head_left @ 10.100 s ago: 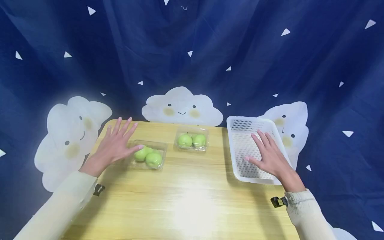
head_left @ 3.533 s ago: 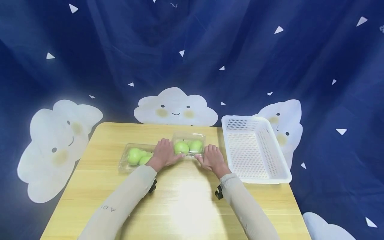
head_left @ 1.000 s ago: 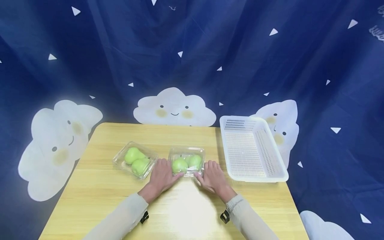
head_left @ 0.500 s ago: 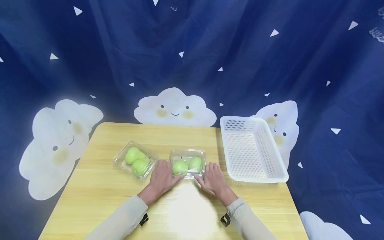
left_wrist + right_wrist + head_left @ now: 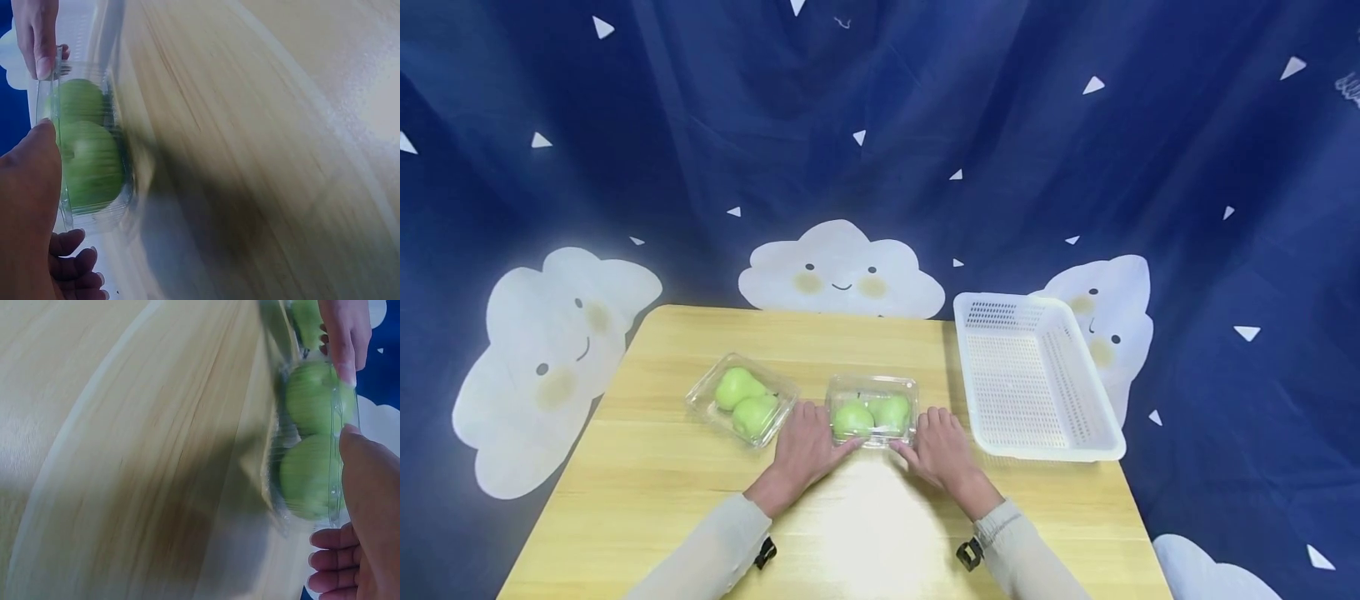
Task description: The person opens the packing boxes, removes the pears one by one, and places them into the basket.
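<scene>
A clear plastic clamshell box with two rounded green fruits in it sits on the table, between my hands. My left hand grips its left side, thumb along the front rim. On the opposite side my right hand holds it the same way, with the thumb on the rim. Both wrist views show the thumbs on the lid edge and the other fingers curled at the box's ends. A second clear box, with two pear-shaped green fruits, lies askew just left of my left hand.
A white perforated plastic basket stands at the table's right edge. The wooden table ends at the back against a dark blue curtain printed with clouds and white triangles.
From spread apart, my hands have come to the middle box, which has slid toward me. The left box has turned askew. Over the last half second the hands and box barely move.
</scene>
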`<state>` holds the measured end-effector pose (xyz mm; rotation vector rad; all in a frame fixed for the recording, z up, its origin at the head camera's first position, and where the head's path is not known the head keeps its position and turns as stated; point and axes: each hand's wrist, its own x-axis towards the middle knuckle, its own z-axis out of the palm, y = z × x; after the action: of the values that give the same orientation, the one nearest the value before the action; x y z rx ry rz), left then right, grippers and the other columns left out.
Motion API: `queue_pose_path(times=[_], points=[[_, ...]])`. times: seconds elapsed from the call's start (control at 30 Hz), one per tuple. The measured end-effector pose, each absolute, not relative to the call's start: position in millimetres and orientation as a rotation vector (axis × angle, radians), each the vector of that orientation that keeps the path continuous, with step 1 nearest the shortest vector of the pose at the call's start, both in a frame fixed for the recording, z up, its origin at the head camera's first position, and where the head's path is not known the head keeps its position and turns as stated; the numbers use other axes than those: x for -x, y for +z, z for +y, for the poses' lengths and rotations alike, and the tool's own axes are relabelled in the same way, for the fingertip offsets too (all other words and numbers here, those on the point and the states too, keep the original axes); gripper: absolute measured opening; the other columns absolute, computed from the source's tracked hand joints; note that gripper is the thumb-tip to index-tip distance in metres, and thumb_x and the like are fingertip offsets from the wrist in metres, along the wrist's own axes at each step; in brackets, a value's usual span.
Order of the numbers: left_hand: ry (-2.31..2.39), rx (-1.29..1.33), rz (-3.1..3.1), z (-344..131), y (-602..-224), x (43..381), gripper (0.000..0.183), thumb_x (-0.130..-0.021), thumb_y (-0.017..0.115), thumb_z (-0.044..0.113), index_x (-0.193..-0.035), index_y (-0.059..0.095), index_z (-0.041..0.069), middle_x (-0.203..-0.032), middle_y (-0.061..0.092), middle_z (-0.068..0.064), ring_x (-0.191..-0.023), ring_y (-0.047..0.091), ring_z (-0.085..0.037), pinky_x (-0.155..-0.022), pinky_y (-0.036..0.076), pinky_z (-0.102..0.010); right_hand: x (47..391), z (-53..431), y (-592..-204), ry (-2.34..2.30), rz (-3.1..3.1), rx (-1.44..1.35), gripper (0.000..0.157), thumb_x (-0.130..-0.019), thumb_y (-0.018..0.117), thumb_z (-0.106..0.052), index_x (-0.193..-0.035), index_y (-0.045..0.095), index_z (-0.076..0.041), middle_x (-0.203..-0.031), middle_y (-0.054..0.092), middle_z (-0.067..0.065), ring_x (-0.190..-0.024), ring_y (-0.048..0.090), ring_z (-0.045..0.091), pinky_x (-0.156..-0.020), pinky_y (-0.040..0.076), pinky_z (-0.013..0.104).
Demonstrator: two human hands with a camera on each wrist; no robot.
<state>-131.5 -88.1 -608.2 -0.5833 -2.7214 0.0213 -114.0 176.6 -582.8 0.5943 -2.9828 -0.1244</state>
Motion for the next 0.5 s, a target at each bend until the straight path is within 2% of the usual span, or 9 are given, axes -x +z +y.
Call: queue_pose_path(times=[0.3, 0.5], points=[[-0.057, 0.534, -2.828, -87.1, -603.0, 130.4, 0.080, -0.083, 0.052, 0.088, -0.064, 0.039, 0.011, -0.064, 0.038, -0.003, -0.062, 0.035, -0.020, -0.061, 0.036, -0.034, 113.8, 180.0, -581.5, -0.243, -2.938, -0.628, 0.068, -0.097, 0.047, -0.072, -0.076, 0.053, -0.008, -0.080, 0.056, 0.008, -0.076, 0.052, 0.023, -0.070, 0.049, 0.034], [-0.244, 0.495, -2.962, -89.7, -601.0, 130.5, 0.077, -0.084, 0.054, 0.085, -0.070, 0.048, 0.010, -0.071, 0.046, -0.004, -0.069, 0.040, -0.021, -0.069, 0.040, -0.034, 112.4, 181.4, -580.0, -0.328, -2.926, -0.659, 0.072, -0.097, 0.041, -0.076, -0.077, 0.055, -0.008, -0.079, 0.055, 0.006, -0.076, 0.051, 0.021, -0.071, 0.049, 0.033]])
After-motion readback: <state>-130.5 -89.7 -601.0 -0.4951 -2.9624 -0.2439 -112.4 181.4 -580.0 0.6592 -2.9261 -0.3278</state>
